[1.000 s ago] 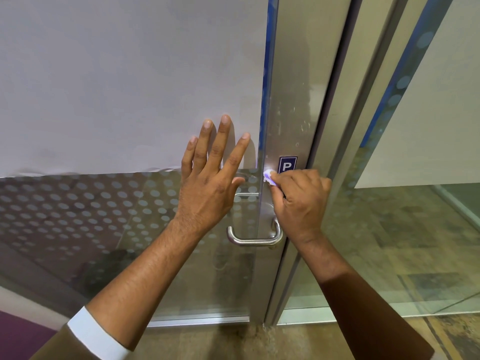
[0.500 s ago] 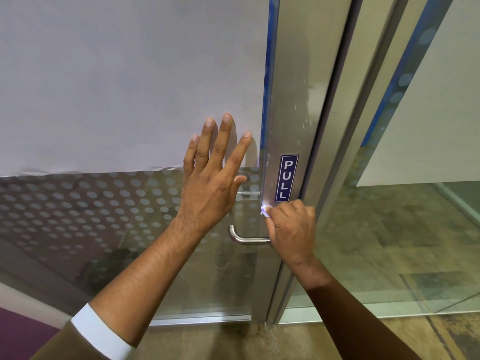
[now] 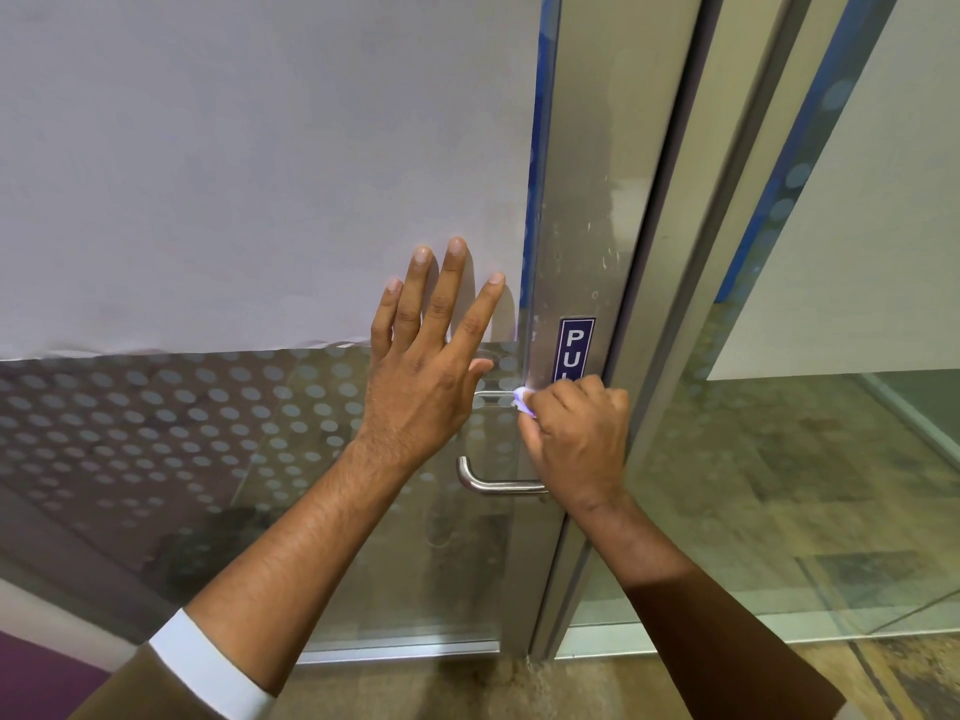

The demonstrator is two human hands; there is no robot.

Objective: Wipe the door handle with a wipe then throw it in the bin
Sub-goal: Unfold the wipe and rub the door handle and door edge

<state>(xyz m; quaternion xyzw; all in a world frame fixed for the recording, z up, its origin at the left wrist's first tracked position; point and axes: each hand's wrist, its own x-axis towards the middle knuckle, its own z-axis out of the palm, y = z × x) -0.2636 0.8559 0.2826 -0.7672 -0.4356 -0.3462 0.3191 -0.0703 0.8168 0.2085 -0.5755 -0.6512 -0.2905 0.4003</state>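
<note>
- Right hand [image 3: 574,439] fisted around the wipe [image 3: 522,401], on the door handle [image 3: 498,484]'s upright bar.
- That bar, probably vertical, is mostly hidden; the lower bend lies directly below.
- Left hand [image 3: 426,376] spread flat on the door.

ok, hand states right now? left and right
Left hand: open, fingers spread flat against the door glass, holding nothing.
Right hand: closed around the wipe, at the door handle.

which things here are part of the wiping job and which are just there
Part of the job:
small white crumpled wipe
curved brushed-steel door handle
right hand, gripping the wipe

Just there:
blue PULL sticker
left hand, flat on the dotted glass door
</note>
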